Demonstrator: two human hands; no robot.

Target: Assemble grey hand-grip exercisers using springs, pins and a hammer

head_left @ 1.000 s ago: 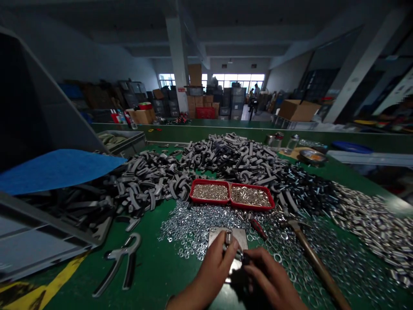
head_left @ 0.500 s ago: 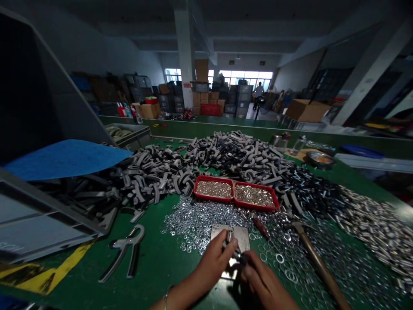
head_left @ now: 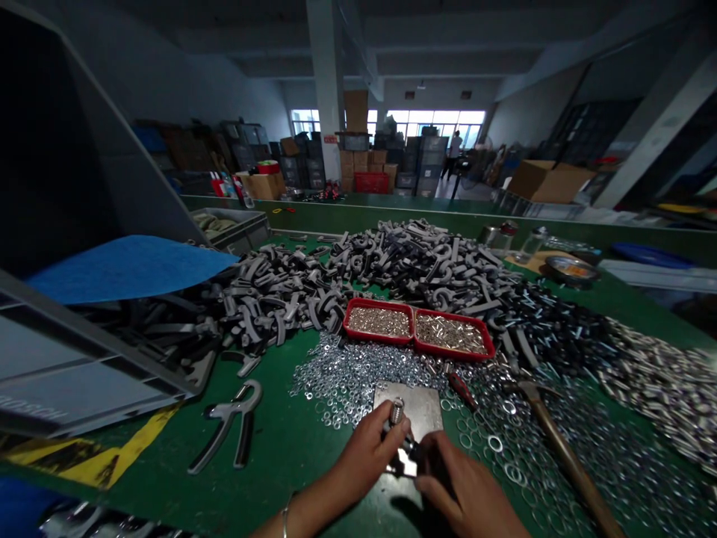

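Observation:
My left hand (head_left: 367,457) and my right hand (head_left: 456,478) meet over a square steel plate (head_left: 408,407) lying on the green bench. Together they pinch a small metal fitting (head_left: 404,457) with a short threaded stud (head_left: 397,411) standing up from it. The fingers hide most of the fitting. Loose zinc-plated washers (head_left: 358,381) spread left and behind the plate. A wooden-handled hammer (head_left: 568,463) lies to the right of my right hand, and a small red-handled tool (head_left: 462,391) lies just beyond the plate.
A divided red tray (head_left: 419,329) of small metal parts stands behind the plate, backed by heaped grey moulded parts (head_left: 403,265). Dark bolts and steel sleeves pile up at right. A grey crate (head_left: 84,366) and a blue sheet (head_left: 128,269) sit at left.
The whole scene has shifted up and to the right in view as my head turned. Both hands stay on the fitting over the plate, and my left wrist has lowered slightly.

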